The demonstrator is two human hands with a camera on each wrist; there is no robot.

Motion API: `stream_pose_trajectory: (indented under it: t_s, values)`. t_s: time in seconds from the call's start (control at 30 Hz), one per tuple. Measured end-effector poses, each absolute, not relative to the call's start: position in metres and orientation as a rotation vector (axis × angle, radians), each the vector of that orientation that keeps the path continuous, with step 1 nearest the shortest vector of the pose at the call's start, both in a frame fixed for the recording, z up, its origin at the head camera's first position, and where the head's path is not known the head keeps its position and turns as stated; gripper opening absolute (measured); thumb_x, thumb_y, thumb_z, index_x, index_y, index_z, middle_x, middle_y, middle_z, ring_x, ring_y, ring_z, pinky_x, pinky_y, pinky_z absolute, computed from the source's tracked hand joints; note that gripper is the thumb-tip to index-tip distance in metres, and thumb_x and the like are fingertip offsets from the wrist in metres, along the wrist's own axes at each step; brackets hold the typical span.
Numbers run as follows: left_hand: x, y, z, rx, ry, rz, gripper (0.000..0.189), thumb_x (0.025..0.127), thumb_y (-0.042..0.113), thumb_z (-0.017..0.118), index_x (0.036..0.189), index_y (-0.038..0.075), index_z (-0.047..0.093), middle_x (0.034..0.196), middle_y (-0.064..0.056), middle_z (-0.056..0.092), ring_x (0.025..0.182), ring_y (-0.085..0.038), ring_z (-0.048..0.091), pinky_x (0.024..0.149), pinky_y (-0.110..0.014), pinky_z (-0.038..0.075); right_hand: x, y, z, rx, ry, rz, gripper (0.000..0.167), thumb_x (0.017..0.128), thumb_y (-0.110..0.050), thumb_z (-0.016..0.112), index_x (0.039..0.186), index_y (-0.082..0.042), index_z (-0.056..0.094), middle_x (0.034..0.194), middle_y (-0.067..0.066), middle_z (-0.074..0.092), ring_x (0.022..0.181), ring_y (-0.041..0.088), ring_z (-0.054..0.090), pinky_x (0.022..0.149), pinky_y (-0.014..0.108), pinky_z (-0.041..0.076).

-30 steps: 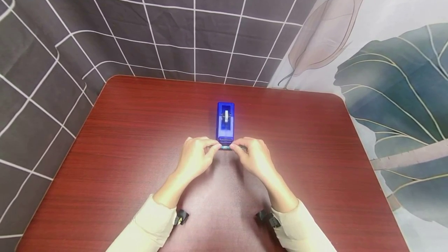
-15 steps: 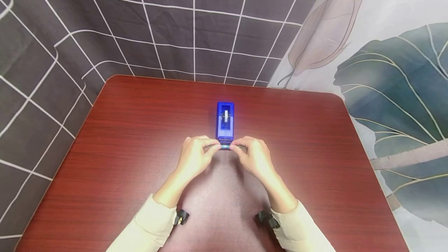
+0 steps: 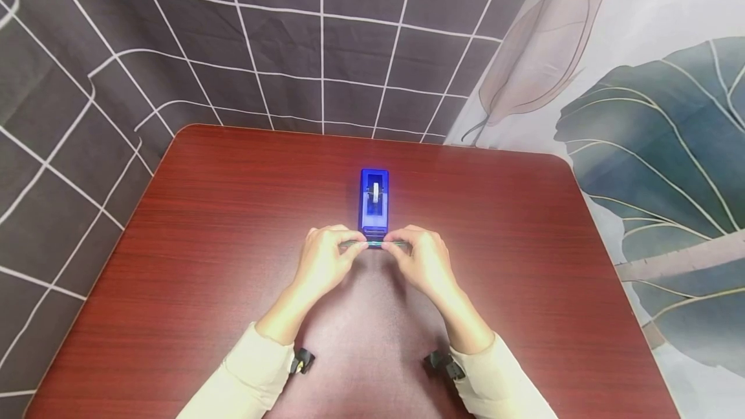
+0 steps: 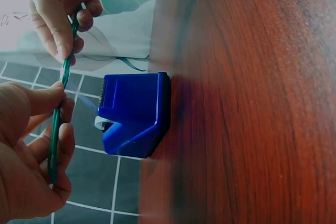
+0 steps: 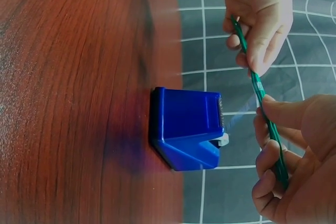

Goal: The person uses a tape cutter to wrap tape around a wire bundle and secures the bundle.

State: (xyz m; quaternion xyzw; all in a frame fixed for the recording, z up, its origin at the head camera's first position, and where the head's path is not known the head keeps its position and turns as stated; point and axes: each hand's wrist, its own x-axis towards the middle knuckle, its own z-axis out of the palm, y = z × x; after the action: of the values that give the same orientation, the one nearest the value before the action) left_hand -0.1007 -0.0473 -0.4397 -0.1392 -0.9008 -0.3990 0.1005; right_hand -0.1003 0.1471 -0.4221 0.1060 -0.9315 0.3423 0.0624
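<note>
In the head view, my left hand (image 3: 326, 260) and right hand (image 3: 425, 260) meet at the near end of a blue tape dispenser (image 3: 374, 202). Between them they hold a thin, slightly bent green stick (image 4: 54, 140), its exact kind unclear, each hand pinching it with thumb and fingers near the middle. Both wrist views show the stick raised above the tabletop, in front of the dispenser's toothed cutter (image 5: 221, 112). A faint clear strip of tape (image 5: 242, 115) stretches from the dispenser toward the stick's middle. A pale tape roll (image 3: 376, 193) sits inside the dispenser.
The dispenser stands on a reddish-brown wooden table (image 3: 233, 193). Behind the table hangs a dark curtain (image 3: 279, 37) with white grid lines, and a leaf-patterned pale curtain (image 3: 640, 147) hangs to the right. Small black cameras (image 3: 302, 361) are strapped at both sleeves.
More of the green stick now shows behind the thumbs on both sides, as if it turned or rose slightly. Hands and tape dispenser have hardly moved.
</note>
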Motion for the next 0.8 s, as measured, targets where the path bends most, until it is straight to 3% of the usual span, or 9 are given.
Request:
stream_pose_trajectory:
  t_s: [0.23, 0.43, 0.67, 0.8]
  values:
    - [-0.1020, -0.0473, -0.4422, -0.417, -2.644, -1.192, 0.006, 0.085, 0.019, 0.082, 0.088, 0.014, 0.081, 0.080, 0.003, 0.073, 0.064, -0.013, 0.057, 0.070, -0.037, 0.039, -0.1004, 0.1471, -0.4221, 0.319, -2.806, 1.033, 0.007, 0.084, -0.017, 0.083, 0.089, -0.014, 0.079, 0.081, -0.005, 0.071, 0.060, 0.009, 0.053, 0.057, 0.033, 0.044]
    - [-0.1035, -0.0477, -0.4433, -0.434, -2.650, -1.222, 0.005, 0.086, 0.018, 0.081, 0.089, 0.015, 0.081, 0.083, 0.003, 0.074, 0.065, -0.012, 0.061, 0.068, -0.038, 0.047, -0.1003, 0.1476, -0.4223, 0.331, -2.787, 1.043, 0.006, 0.084, -0.013, 0.083, 0.088, -0.013, 0.079, 0.078, -0.005, 0.069, 0.060, 0.009, 0.053, 0.056, 0.032, 0.043]
    - [-0.1034, -0.0478, -0.4430, -0.462, -2.747, -1.166, 0.015, 0.095, 0.021, 0.070, 0.099, 0.011, 0.080, 0.096, -0.003, 0.077, 0.086, -0.022, 0.071, 0.083, -0.046, 0.048, -0.1012, 0.1483, -0.4241, 0.373, -2.766, 1.082, 0.005, 0.085, -0.010, 0.081, 0.087, -0.011, 0.077, 0.078, -0.003, 0.067, 0.057, 0.007, 0.050, 0.054, 0.028, 0.042]
    - [-0.1046, -0.0485, -0.4434, -0.489, -2.795, -1.159, 0.018, 0.098, 0.021, 0.066, 0.099, 0.010, 0.080, 0.086, -0.001, 0.076, 0.086, -0.023, 0.072, 0.087, -0.047, 0.049, -0.1012, 0.1486, -0.4256, 0.380, -2.763, 1.096, 0.004, 0.086, -0.009, 0.080, 0.087, -0.011, 0.077, 0.079, -0.003, 0.067, 0.057, 0.006, 0.049, 0.054, 0.028, 0.042]
